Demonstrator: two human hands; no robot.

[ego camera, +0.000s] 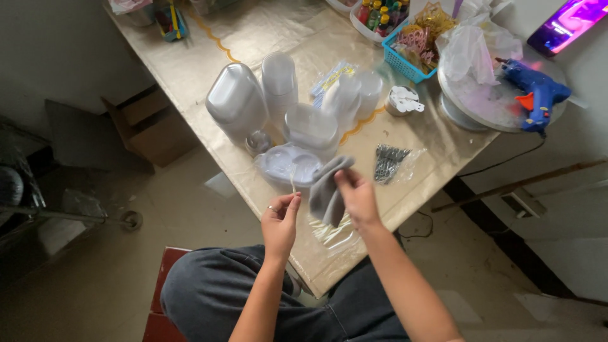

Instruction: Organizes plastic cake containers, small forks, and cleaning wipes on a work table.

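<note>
A dim room with a bare floor; a tabletop [190, 69] under a shiny beige cover runs off at an angle, and the person sits at its near corner, dark trousers [215, 291] over a red stool [161, 297].

The right hand [358, 196] is closed on a grey cloth [326, 190], pinching its upper edge so that the cloth hangs down in folds above the tabletop's corner. The left hand [280, 221], a ring on one finger, is just beside it, thumb and forefinger nipped on a thin pale stick [292, 180] that points up toward the tabletop. The two hands are near each other but apart, with the cloth between them.

Right behind the stick lies a shallow clear plastic tray [288, 166], and beyond that a cluster of clear plastic containers [278, 95], some upright, some stacked, one large domed one on the left. A crinkled clear bag [335, 234] lies on the tabletop under the hands. To the right of the cloth is a small bag of dark metal bits [389, 161].

Further back stand a small white roll [403, 101], a blue basket [402, 63] of gold trinkets, a white tub of little paint bottles [377, 16], and a round turntable [494, 107] carrying a blue glue gun [532, 92] and crumpled plastic [472, 47]. A cardboard box [152, 126] sits on the floor left of the tabletop.
</note>
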